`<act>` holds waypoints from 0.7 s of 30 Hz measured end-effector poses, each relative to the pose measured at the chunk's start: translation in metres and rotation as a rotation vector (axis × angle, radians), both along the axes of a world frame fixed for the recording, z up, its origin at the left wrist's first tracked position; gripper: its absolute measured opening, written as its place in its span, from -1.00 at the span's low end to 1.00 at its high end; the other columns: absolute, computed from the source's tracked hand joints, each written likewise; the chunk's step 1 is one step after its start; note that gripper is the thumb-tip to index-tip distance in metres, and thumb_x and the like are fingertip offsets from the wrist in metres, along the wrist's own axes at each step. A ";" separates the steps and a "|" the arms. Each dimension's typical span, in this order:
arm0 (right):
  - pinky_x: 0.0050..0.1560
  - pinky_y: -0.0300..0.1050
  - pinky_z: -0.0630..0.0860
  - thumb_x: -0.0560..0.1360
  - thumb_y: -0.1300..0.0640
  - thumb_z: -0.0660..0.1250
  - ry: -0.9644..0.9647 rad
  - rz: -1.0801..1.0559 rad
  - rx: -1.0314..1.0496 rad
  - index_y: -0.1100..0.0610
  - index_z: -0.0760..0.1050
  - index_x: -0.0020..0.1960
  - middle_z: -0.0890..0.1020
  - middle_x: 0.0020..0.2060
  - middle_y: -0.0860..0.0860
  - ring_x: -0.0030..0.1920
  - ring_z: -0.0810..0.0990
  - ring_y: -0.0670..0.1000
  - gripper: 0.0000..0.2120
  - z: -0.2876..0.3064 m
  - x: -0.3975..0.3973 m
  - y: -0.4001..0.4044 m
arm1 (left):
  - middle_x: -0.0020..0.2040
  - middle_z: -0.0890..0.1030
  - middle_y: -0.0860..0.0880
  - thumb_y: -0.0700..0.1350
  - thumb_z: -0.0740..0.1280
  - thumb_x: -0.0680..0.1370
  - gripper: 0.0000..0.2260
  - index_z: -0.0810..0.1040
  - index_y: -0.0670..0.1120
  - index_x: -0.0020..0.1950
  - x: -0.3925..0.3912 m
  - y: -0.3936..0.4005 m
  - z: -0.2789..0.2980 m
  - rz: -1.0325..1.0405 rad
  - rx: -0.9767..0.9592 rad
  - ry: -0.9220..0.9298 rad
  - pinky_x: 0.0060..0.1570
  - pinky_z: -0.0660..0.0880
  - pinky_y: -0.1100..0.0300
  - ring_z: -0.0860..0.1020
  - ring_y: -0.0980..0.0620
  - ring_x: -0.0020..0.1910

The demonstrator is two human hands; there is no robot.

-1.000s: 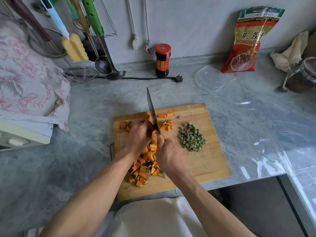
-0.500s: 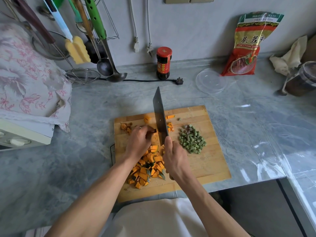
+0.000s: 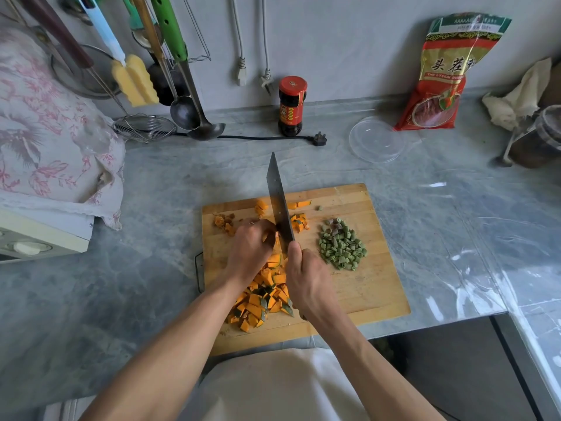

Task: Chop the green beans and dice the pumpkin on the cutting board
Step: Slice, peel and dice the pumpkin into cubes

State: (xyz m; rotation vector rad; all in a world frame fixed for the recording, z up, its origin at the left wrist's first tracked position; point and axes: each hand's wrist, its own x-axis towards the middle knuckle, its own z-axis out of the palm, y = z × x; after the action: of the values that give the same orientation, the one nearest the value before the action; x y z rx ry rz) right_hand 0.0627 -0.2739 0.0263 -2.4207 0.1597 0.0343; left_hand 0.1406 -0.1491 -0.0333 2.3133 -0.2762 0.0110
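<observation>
Two bare hands are working over the rectangular wooden cutting board (image 3: 373,287). The right hand (image 3: 306,278) is gripping the handle of the broad steel cleaver (image 3: 279,205), its fingers wrapped round so that the handle itself is hidden. The left hand (image 3: 252,247) is curling its fingers over a piece of orange pumpkin (image 3: 277,238) just left of the blade, steadying it; most of that piece is covered by the knuckles.

Compared with half a second ago, the blade is sitting at much the same upright tilt, its tip pointing away towards the wall, and both hands are staying where they were (only the view has shifted slightly).

One heap of diced orange pumpkin with green rind (image 3: 262,296) is lying between the forearms at the near side of the board. A few small clusters of pumpkin scraps (image 3: 299,221) are scattered along the far edge. One pile of chopped green beans (image 3: 341,249) is lying right of the blade, apart from it.

Beyond the board, on the grey marble counter (image 3: 151,192), one dark sauce jar with a red lid (image 3: 292,106), one clear round plastic lid (image 3: 376,139) and one red-and-gold foil bag (image 3: 446,74) are standing near the wall. The bag's top print is too small to read.
</observation>
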 end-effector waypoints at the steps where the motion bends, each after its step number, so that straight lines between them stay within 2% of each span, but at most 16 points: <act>1: -0.40 -0.26 0.18 0.70 -0.03 -0.07 0.022 -0.049 0.132 0.11 0.31 -0.12 0.38 -0.38 -0.04 -0.41 0.28 -0.11 -0.65 0.000 0.000 0.001 | -0.18 0.64 0.07 -0.15 0.33 0.58 -0.88 0.65 -0.03 -0.10 0.000 -0.001 -0.001 0.006 -0.004 0.007 -0.25 0.34 0.38 0.56 0.09 -0.18; 3: -0.49 -0.23 0.11 0.62 0.25 0.05 0.268 -0.074 0.343 0.23 0.37 -0.01 0.41 -0.42 0.03 -0.50 0.25 -0.05 -0.86 0.009 0.004 0.004 | -0.21 0.63 0.09 -0.15 0.34 0.58 -0.88 0.63 -0.02 -0.12 -0.002 -0.003 0.001 0.026 -0.005 0.010 -0.28 0.31 0.40 0.55 0.10 -0.20; 4: -0.52 -0.20 0.07 0.55 0.33 0.11 0.173 -0.110 0.289 0.29 0.39 0.05 0.40 -0.44 0.05 -0.53 0.24 -0.04 -0.88 0.001 0.010 -0.004 | -0.22 0.62 0.11 -0.17 0.34 0.58 -0.88 0.64 -0.03 -0.13 -0.002 -0.005 0.004 0.038 -0.010 0.006 -0.30 0.29 0.43 0.53 0.13 -0.22; 5: -0.53 -0.22 0.05 0.53 0.35 0.16 0.075 -0.123 0.204 0.31 0.41 0.06 0.38 -0.45 0.02 -0.54 0.23 -0.05 -0.87 -0.005 0.005 -0.001 | -0.22 0.61 0.11 -0.19 0.35 0.57 -0.88 0.64 -0.06 -0.13 -0.002 -0.006 0.006 0.049 -0.017 0.002 -0.31 0.31 0.44 0.51 0.17 -0.25; 6: -0.51 -0.27 0.05 0.57 0.33 0.17 0.128 -0.083 0.233 0.28 0.42 0.03 0.34 -0.44 -0.05 -0.53 0.22 -0.10 -0.92 -0.004 0.003 0.001 | -0.21 0.61 0.10 -0.21 0.36 0.57 -0.89 0.65 -0.09 -0.13 -0.003 -0.006 0.007 0.056 -0.022 -0.004 -0.31 0.33 0.46 0.49 0.20 -0.26; 7: -0.48 -0.31 0.06 0.65 0.26 0.12 0.190 -0.037 0.299 0.22 0.41 -0.02 0.30 -0.41 -0.11 -0.49 0.22 -0.15 -0.88 0.006 0.006 0.005 | -0.20 0.63 0.08 -0.21 0.37 0.56 -0.90 0.66 -0.11 -0.12 -0.002 -0.006 0.007 0.058 -0.024 -0.004 -0.31 0.36 0.46 0.49 0.21 -0.27; 10: -0.42 -0.27 0.17 0.71 -0.04 -0.13 0.049 -0.102 0.220 0.12 0.34 -0.01 0.35 -0.37 -0.05 -0.41 0.26 -0.12 -0.64 0.001 0.006 0.006 | -0.17 0.67 0.03 -0.17 0.36 0.57 -0.89 0.66 -0.07 -0.12 -0.002 -0.005 0.003 0.055 -0.042 0.015 -0.34 0.43 0.36 0.57 0.14 -0.27; 11: -0.46 -0.23 0.16 0.72 0.02 -0.14 0.046 -0.121 0.286 0.15 0.35 0.01 0.39 -0.38 -0.01 -0.45 0.24 -0.08 -0.65 0.009 0.008 0.011 | -0.18 0.67 0.04 -0.17 0.37 0.57 -0.89 0.66 -0.06 -0.12 -0.002 -0.005 0.002 0.059 -0.053 0.016 -0.35 0.48 0.29 0.59 0.13 -0.28; 12: -0.52 -0.19 0.11 0.71 0.17 -0.08 0.249 -0.104 0.419 0.20 0.35 0.05 0.41 -0.41 0.05 -0.48 0.20 -0.05 -0.75 0.016 0.013 0.011 | -0.18 0.68 0.04 -0.17 0.37 0.57 -0.90 0.67 -0.06 -0.11 -0.004 -0.006 0.003 0.060 -0.060 0.014 -0.34 0.50 0.25 0.60 0.12 -0.27; 14: -0.59 -0.20 0.00 0.57 0.31 0.05 0.130 -0.141 0.237 0.26 0.34 0.08 0.43 -0.46 0.09 -0.53 0.14 -0.03 -0.86 -0.019 0.015 0.001 | -0.15 0.70 0.04 -0.19 0.38 0.56 -0.91 0.68 -0.07 -0.08 -0.004 -0.007 0.006 0.056 -0.057 0.000 -0.31 0.49 0.33 0.62 0.11 -0.24; 15: -0.60 -0.26 -0.04 0.54 0.30 0.06 0.097 -0.154 0.259 0.25 0.35 0.05 0.44 -0.47 0.08 -0.53 0.14 -0.03 -0.86 -0.020 0.011 0.001 | -0.15 0.70 0.03 -0.21 0.38 0.56 -0.91 0.68 -0.09 -0.07 -0.003 -0.007 0.007 0.048 -0.056 -0.008 -0.30 0.45 0.42 0.63 0.10 -0.22; 16: -0.59 -0.30 0.00 0.57 0.26 0.04 0.153 -0.130 0.272 0.22 0.36 0.02 0.46 -0.45 0.09 -0.53 0.18 -0.03 -0.86 -0.012 0.009 0.001 | -0.15 0.71 0.03 -0.24 0.38 0.56 -0.91 0.68 -0.11 -0.06 -0.003 -0.006 0.008 0.038 -0.055 -0.014 -0.30 0.42 0.49 0.64 0.10 -0.22; 17: -0.57 -0.26 0.17 0.62 0.18 0.02 0.220 -0.126 0.378 0.20 0.38 -0.01 0.50 -0.40 0.11 -0.48 0.29 0.01 -0.82 0.002 0.008 0.005 | -0.16 0.71 0.02 -0.26 0.39 0.55 -0.91 0.68 -0.12 -0.05 -0.003 -0.003 0.008 0.032 -0.049 -0.024 -0.31 0.39 0.53 0.64 0.10 -0.24; 18: -0.45 -0.12 0.40 0.67 0.07 0.01 0.132 -0.187 0.312 0.17 0.40 -0.04 0.53 -0.33 0.14 -0.39 0.41 0.08 -0.73 0.004 0.006 0.004 | -0.15 0.72 0.01 -0.29 0.40 0.54 -0.90 0.68 -0.14 -0.02 -0.003 0.000 0.010 0.038 -0.040 -0.044 -0.33 0.38 0.54 0.65 0.11 -0.27; 19: -0.26 0.01 0.52 0.68 -0.05 0.00 0.170 -0.230 0.317 0.15 0.41 -0.05 0.55 -0.26 0.17 -0.30 0.49 0.13 -0.65 0.001 0.005 0.000 | -0.13 0.72 0.00 -0.31 0.40 0.53 -0.88 0.69 -0.16 0.02 -0.003 0.005 0.011 0.062 -0.032 -0.074 -0.34 0.39 0.54 0.65 0.11 -0.29; 21: -0.14 0.14 0.58 0.65 -0.17 -0.03 0.239 -0.213 0.360 0.15 0.42 -0.09 0.58 -0.24 0.20 -0.25 0.55 0.18 -0.55 0.004 0.002 -0.004 | -0.06 0.72 -0.02 -0.32 0.43 0.52 -0.83 0.69 -0.19 0.08 -0.003 0.018 0.015 0.131 -0.036 -0.132 -0.31 0.41 0.56 0.63 0.18 -0.27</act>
State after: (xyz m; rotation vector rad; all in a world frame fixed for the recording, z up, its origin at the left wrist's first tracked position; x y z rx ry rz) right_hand 0.0647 -0.2779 0.0300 -2.0236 0.4773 0.2355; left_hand 0.1380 -0.1314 -0.0180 2.2948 -0.1891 0.2327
